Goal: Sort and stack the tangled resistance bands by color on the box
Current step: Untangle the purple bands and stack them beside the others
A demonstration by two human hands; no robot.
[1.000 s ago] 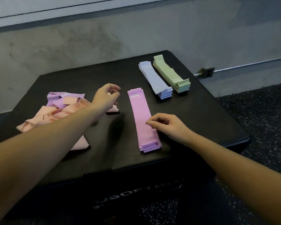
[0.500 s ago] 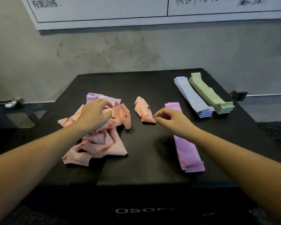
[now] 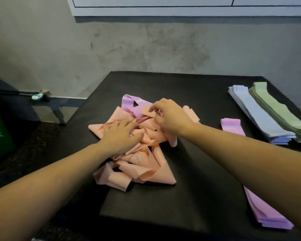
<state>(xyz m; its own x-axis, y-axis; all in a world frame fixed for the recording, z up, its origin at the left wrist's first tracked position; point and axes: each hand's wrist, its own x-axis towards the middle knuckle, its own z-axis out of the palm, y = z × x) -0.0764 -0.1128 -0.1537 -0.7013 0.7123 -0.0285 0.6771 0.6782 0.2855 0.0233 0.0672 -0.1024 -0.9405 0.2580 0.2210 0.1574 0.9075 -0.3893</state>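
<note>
Where both hands [image 3: 146,126] cover the tangled bands [image 3: 139,153], grip unclear — pink stack [image 3: 261,206] half-hidden.

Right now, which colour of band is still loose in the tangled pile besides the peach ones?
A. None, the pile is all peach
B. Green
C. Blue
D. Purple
D: a purple band lies at the far side of the peach pile, while the blue stack and green stack sit flat at the right of the box.

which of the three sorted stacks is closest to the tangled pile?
The pink-purple stack. It lies just right of the tangled pile, partly under the right forearm; the blue stack and green stack lie farther right.
</note>
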